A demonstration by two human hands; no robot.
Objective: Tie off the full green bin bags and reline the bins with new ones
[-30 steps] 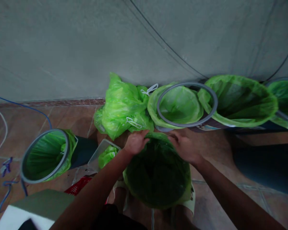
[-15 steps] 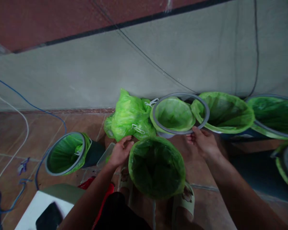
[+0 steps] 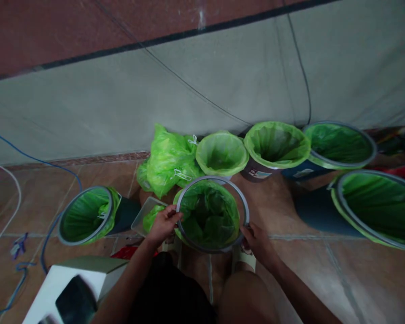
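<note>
Left grip (image 3: pixel 162 223), right grip (image 3: pixel 259 244) clasp grey ring (image 3: pixel 212 178) over green-lined bin (image 3: pixel 230 208); clear tub (image 3: pixel 139 220) holds green plastic (image 3: pixel 151 218).

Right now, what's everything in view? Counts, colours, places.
Bins: six, green-lined; three by wall, others left, middle, right
Loose ring: one, grey, at middle bin's mouth
Fitted rings: three, grey, on left, right, rightmost wall bins
Full bags: count unclear, green, by wall
Tub: one, clear, left of middle bin
Box: one, white, bottom left; black thing atop
Cords: several; blue, white, left; dark, wall
Purple thing: one, far left
Red patches: two, below tub, right edge
Sandals: two, pale, underfoot
Left hand: one, on loose ring
Right hand: one, likewise
</note>
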